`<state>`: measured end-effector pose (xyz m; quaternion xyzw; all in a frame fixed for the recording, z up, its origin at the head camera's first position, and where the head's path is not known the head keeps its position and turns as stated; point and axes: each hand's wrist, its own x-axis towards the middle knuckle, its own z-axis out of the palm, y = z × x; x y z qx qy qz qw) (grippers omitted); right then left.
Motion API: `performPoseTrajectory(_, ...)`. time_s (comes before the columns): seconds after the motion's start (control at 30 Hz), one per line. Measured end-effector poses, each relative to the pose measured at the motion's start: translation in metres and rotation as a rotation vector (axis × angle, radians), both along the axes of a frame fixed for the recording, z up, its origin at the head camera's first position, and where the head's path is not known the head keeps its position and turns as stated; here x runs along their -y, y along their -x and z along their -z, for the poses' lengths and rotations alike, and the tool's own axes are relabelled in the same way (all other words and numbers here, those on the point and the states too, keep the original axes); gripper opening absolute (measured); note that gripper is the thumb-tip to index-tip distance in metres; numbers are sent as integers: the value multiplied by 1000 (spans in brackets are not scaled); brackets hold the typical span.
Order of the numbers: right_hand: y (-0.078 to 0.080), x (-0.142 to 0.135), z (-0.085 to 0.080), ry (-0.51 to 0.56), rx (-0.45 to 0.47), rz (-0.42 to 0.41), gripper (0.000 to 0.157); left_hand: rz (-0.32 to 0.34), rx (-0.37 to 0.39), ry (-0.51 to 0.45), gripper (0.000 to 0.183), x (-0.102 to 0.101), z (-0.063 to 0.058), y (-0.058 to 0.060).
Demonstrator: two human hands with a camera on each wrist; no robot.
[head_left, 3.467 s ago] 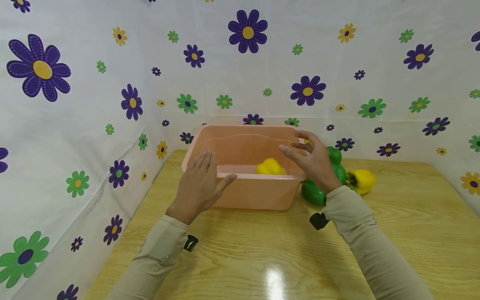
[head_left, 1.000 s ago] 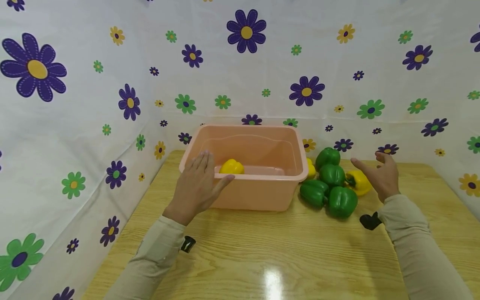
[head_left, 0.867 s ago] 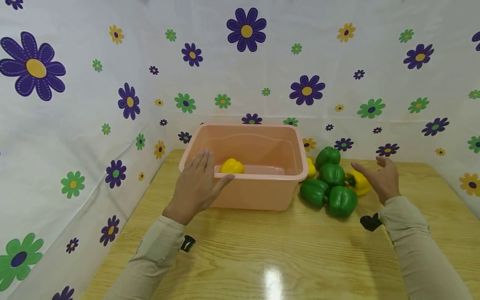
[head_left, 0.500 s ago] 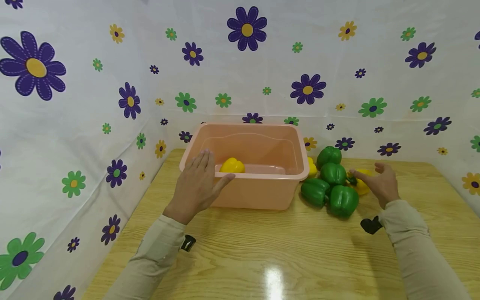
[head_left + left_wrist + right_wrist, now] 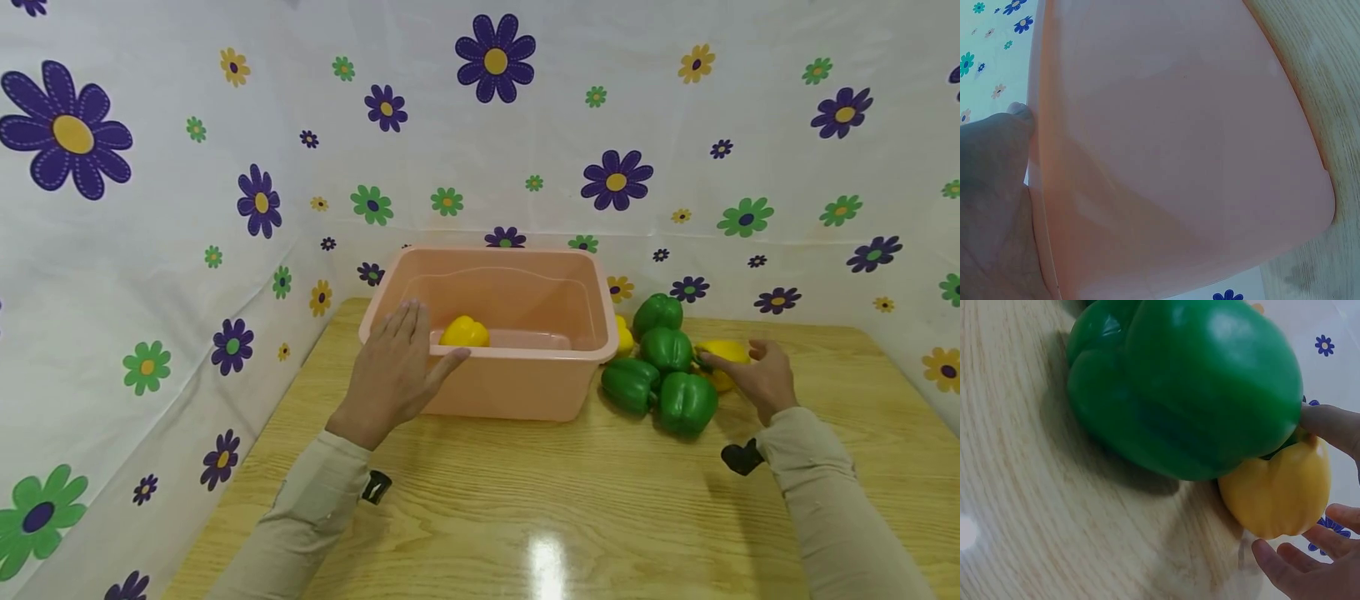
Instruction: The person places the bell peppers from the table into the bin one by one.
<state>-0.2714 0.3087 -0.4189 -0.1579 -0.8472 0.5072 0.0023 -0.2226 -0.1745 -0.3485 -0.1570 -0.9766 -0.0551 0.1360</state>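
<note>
A peach plastic tub [image 5: 510,385] stands on the wooden table with one yellow bell pepper [image 5: 465,332] inside. My left hand [image 5: 392,371] lies at its front left rim, fingers straight and thumb apart; the left wrist view shows the thumb [image 5: 1021,112] right at the rim. To the right of the tub, my right hand [image 5: 765,379] has thumb and fingers around a second yellow bell pepper [image 5: 1282,490]. The thumb is at its stem end, the fingertips along the opposite side. Green bell peppers [image 5: 686,403] sit just left of this hand.
Several green peppers cluster against the right side of the tub, with another yellow pepper [image 5: 622,337] partly hidden behind its corner. A white flowered cloth [image 5: 540,125] hangs behind and to the left of the table [image 5: 480,500].
The pepper in the tub has shifted left since the oldest frame. My right hand has left the tub, moved right, then lowered and closed around the outer yellow pepper. My left hand has stayed put.
</note>
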Motion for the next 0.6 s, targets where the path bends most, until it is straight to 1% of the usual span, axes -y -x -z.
performPoseTrajectory(0.27,0,-3,6,19,44,-8,107,3,-7,6,95,0,0,0)
performPoseTrajectory(0.5,0,-4,11,46,31,-36,106,-3,9,1,95,0,-1,0)
performPoseTrajectory(0.6,-1,-4,11,41,28,-44,105,-4,12,-2,95,-1,-1,-1)
